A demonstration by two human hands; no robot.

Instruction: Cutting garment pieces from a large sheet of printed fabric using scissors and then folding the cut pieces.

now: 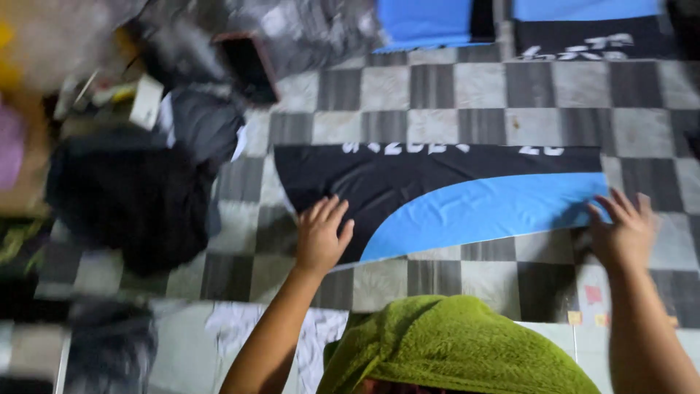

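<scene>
On the left of the checkered floor [481, 95], a heap of dark clothes [131, 197] with a grey garment [200, 124] just beyond it, both unsorted and well apart from either hand. Right of the heap, the left hand [321, 237]: open, palm down, fingers spread, gripping nothing, resting on the near left edge of the black and blue cloth [437, 190]. Across the middle, that cloth: lies flat on the floor, stretched long from left to right, black along the far side with white lettering, a blue curved band along the near side; looks mostly smoothed, with faint creases left in the black part and no fold made yet. At its right end, the right hand [623, 233]: likewise open and flat, fingertips on the blue corner, holding nothing. Far beyond, similar blue pieces [426, 22] laid flat. Nearest of all, under the camera, a green towel [452, 350]
</scene>
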